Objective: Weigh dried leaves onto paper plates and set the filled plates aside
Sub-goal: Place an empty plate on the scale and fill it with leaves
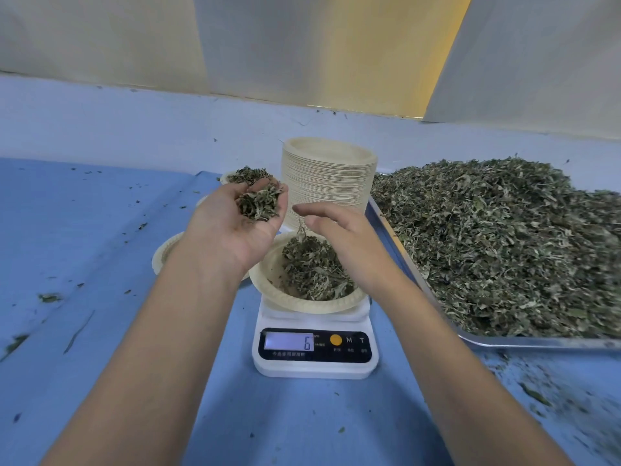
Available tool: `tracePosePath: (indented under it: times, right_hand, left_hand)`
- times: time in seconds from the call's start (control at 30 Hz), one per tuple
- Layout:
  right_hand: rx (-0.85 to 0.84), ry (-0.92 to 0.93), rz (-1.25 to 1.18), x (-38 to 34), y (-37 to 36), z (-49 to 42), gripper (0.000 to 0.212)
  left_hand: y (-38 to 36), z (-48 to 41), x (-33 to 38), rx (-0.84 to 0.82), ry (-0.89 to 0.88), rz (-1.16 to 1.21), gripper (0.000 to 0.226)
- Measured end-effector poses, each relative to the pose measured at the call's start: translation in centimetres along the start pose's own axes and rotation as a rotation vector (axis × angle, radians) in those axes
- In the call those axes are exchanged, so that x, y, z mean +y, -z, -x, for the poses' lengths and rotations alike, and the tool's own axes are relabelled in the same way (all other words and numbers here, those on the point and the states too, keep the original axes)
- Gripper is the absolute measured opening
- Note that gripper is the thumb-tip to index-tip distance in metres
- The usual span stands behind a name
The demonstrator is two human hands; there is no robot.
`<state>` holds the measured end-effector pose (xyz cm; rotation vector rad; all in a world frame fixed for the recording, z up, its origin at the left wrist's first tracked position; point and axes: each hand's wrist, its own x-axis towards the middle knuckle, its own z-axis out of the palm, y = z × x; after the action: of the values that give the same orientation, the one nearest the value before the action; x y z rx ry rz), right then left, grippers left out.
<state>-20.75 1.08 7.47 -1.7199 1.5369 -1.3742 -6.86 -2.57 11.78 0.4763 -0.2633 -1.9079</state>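
A white digital scale (pixel 316 354) on the blue table shows 6. A paper plate (pixel 268 284) sits on it with a mound of dried leaves (pixel 312 267) inside. My left hand (pixel 228 227) hovers palm up just left of and above the plate, fingers cupped round a handful of dried leaves (pixel 258 201). Over the plate's far edge, my right hand (pixel 339 237) has its fingers loosely extended. A thin sprig (pixel 300 228) hangs just below its fingertips, down toward the mound.
A tall stack of paper plates (pixel 329 176) stands behind the scale. A metal tray (pixel 504 343) heaped with dried leaves (pixel 504 243) fills the right side. A filled plate (pixel 248 174) sits behind my left hand, and another plate (pixel 164 253) lies under my left wrist. Leaf crumbs dot the cloth.
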Motion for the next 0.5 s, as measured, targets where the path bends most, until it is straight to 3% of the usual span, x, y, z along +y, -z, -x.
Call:
tracePosePath:
  times: [0.3, 0.5]
  right_hand:
    - [0.055, 0.087, 0.121, -0.32, -0.50, 0.26, 0.004]
    - [0.139, 0.110, 0.051, -0.02, -0.24, 0.21, 0.016]
  left_hand:
    - [0.07, -0.11, -0.33, 0.011, 0.021, 0.030, 0.017]
    - [0.24, -0.07, -0.24, 0.031, 0.026, 0.015, 0.021]
